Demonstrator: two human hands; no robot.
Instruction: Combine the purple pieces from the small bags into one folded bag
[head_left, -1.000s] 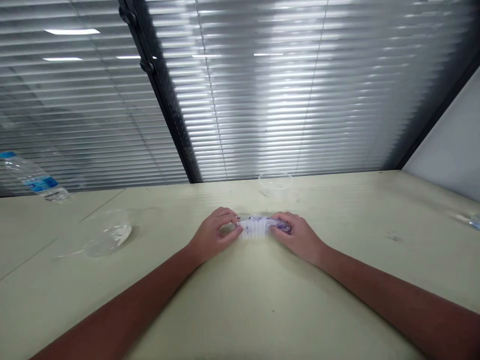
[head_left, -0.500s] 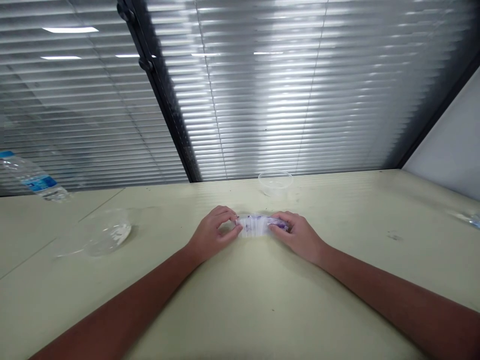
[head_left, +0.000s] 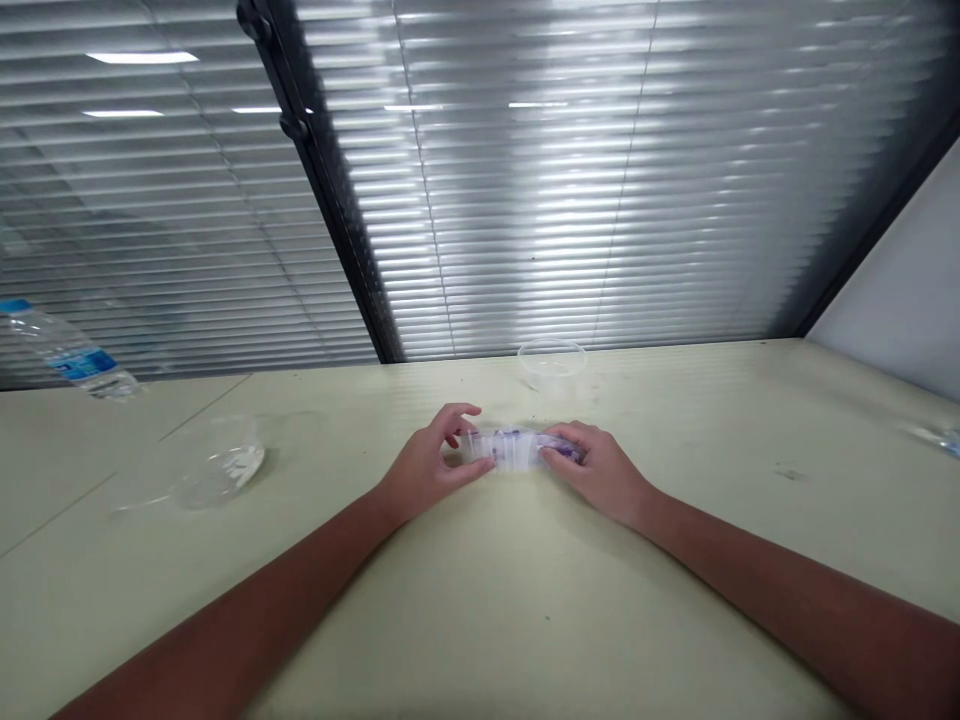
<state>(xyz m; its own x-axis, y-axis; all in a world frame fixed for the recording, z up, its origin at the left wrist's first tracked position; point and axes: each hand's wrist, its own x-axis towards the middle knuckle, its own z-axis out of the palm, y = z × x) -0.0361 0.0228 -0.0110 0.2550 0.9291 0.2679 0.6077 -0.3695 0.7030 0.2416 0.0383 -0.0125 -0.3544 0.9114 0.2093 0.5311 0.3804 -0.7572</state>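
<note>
On the table in front of me lies a small, long clear-plastic pack point(head_left: 514, 450) with white ribbed bands and purple marks; its exact kind does not show. Around its right end, my right hand point(head_left: 600, 468) is closed, thumb on the near side and fingers over the far side. At the left end my left hand point(head_left: 431, 460) is open, its index finger lifted away from the pack. The left thumb tip lies against the pack's near edge, and the other left fingers are partly hidden behind its left end.
A clear round plastic tub point(head_left: 552, 366) stands behind the pack near the blinds point(head_left: 510, 220). To the left lies a clear plastic container point(head_left: 217, 468), with a water bottle point(head_left: 82, 362) farther back. Another clear item point(head_left: 951, 441) shows at the table's right edge.
My left index finger has lifted off the pack, and the left thumb has slid right along its near edge. More of the pack's left end shows. My right hand keeps its grip.
</note>
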